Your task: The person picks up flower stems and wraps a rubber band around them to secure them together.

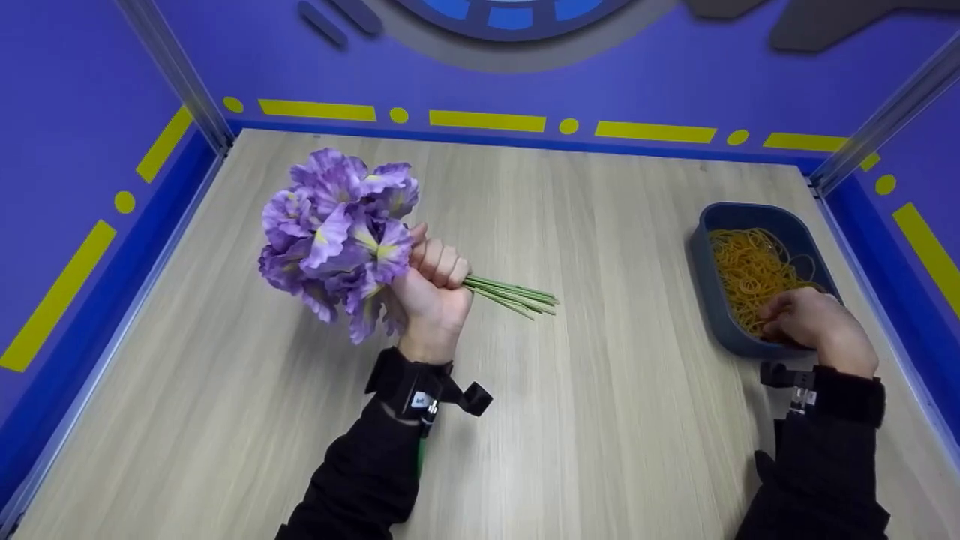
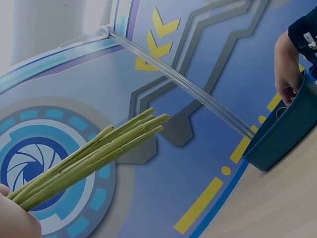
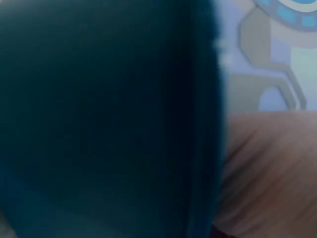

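Left hand grip tight round green stems of purple fabric-flower bunch, held above wooden tabletop. Right hand in dark blue plastic tray of yellow rubber bands; grip hidden, cannot tell. Risk: tangled bands lifting as clump; stems splaying if fist slackens.

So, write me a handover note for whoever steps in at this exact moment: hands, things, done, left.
Left hand: grips the bunch of purple flowers by the green stems, held above the table.
Right hand: reaching into the blue tub of yellow rubber bands at the table's right edge; whether it has pinched one cannot be seen.
Done: flowers gathered in one fist.
Left: no band shows on the stems yet; likely take one and wrap it around them.
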A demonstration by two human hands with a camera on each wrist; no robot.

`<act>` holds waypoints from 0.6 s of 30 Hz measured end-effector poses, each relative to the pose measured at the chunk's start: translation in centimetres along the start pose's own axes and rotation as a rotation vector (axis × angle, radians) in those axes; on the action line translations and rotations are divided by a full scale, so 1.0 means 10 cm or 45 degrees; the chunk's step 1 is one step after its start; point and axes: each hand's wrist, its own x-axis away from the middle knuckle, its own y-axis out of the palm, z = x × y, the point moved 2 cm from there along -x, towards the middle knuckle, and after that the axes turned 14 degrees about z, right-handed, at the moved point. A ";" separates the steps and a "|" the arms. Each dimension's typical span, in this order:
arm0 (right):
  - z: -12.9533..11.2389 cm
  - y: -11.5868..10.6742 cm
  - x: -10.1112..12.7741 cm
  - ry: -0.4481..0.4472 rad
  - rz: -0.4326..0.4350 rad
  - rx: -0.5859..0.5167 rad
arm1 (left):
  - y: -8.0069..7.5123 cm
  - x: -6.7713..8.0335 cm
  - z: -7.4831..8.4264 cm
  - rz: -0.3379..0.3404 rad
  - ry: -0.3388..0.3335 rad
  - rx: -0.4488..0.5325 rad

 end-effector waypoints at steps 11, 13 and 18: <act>-0.13 -0.16 0.08 0.003 0.215 -0.062 | 0.00 -0.01 0.01 -0.001 -0.004 -0.019; -0.15 -0.16 0.08 -0.002 0.246 -0.081 | -0.01 -0.01 0.01 0.007 -0.007 -0.011; -0.23 -0.19 0.10 -0.002 0.354 -0.103 | -0.01 -0.01 0.00 0.010 -0.027 0.008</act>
